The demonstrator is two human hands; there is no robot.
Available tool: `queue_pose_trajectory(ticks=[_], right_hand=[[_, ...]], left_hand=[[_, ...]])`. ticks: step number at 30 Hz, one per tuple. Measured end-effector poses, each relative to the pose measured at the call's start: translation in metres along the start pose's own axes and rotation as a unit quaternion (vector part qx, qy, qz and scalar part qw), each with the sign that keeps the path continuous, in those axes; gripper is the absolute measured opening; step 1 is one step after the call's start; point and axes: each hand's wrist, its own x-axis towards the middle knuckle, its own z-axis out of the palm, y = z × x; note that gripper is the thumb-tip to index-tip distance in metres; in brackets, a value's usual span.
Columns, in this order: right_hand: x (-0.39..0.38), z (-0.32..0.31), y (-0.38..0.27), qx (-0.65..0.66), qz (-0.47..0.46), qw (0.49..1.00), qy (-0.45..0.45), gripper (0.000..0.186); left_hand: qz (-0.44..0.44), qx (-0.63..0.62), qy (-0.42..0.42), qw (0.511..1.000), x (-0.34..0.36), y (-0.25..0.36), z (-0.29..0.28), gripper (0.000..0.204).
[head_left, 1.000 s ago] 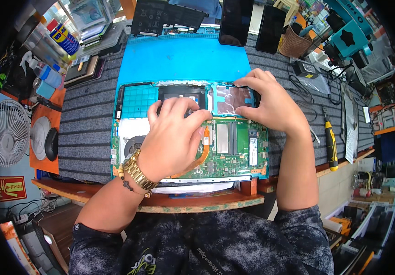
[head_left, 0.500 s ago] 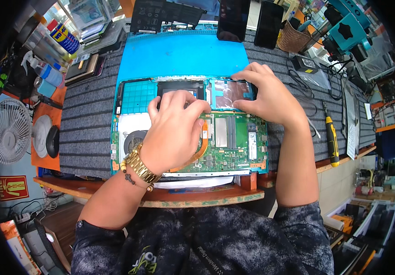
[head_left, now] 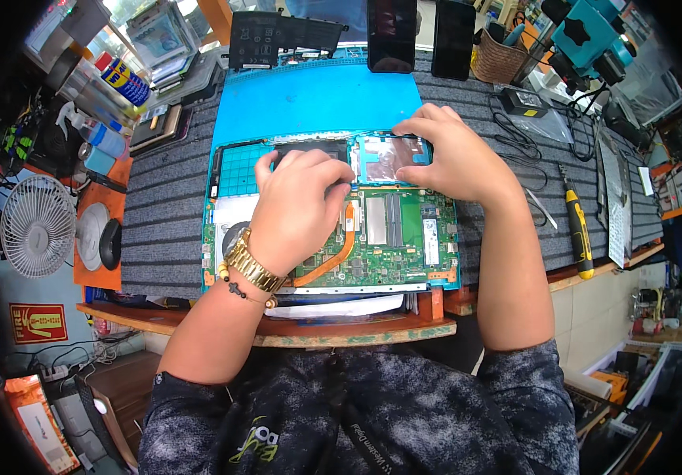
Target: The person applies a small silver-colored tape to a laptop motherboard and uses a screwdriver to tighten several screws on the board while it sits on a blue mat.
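Observation:
An opened laptop base [head_left: 357, 265] lies on the table with its green circuit board, copper heat pipe [head_left: 337, 257] and fan showing. At its upper right sits a flat foil-covered drive [head_left: 388, 158] in a blue-edged frame. My right hand [head_left: 456, 154] spans that drive from the right, thumb at the lower edge and fingers at the upper edge. My left hand [head_left: 297, 210], with a gold watch at the wrist, is over the middle of the base. Its fingers are curled and pressed near the drive's left end; what they pinch is hidden.
A blue panel [head_left: 317, 99] extends behind the base. A laptop battery [head_left: 281, 39] and two dark phones [head_left: 391, 36] [head_left: 453, 38] are at the back. To the right lie a yellow-black screwdriver [head_left: 577, 233] and cables. A white fan [head_left: 38, 227] stands left.
The whole view has shifted slightly. Both hands keep nearly the same places at the drive, and the drive stays in the base.

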Motion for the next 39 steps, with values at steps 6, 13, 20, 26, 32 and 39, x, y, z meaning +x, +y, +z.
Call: queue_pose_trajectory(ticks=[6, 13, 20, 26, 32, 39], right_hand=[[-0.002, -0.007, 0.002, -0.002, -0.006, 0.999, -0.038, 0.066], [-0.005, -0.007, 0.004, -0.010, -0.010, 0.999, -0.041, 0.075], [-0.004, -0.011, 0.004, 0.006, 0.000, 0.999, -0.047, 0.073], [-0.002, 0.000, 0.000, -0.013, -0.026, 0.999, -0.014, 0.071], [0.003, 0.010, -0.005, -0.028, -0.053, 0.998, 0.005, 0.063], [0.010, 0.018, -0.007, -0.012, -0.045, 0.999, 0.018, 0.052]], left_hand=[[0.004, -0.015, -0.028, 0.999, 0.017, -0.003, -0.005, 0.012], [-0.035, -0.092, -0.001, 0.995, 0.030, -0.010, 0.009, 0.023], [0.003, 0.005, 0.014, 1.000, 0.021, -0.006, 0.017, 0.038], [-0.004, -0.001, 0.018, 1.000, 0.024, -0.008, 0.023, 0.036], [-0.014, 0.010, 0.012, 1.000, 0.025, -0.010, 0.025, 0.039], [-0.021, 0.020, -0.006, 1.000, 0.030, -0.010, 0.027, 0.038]])
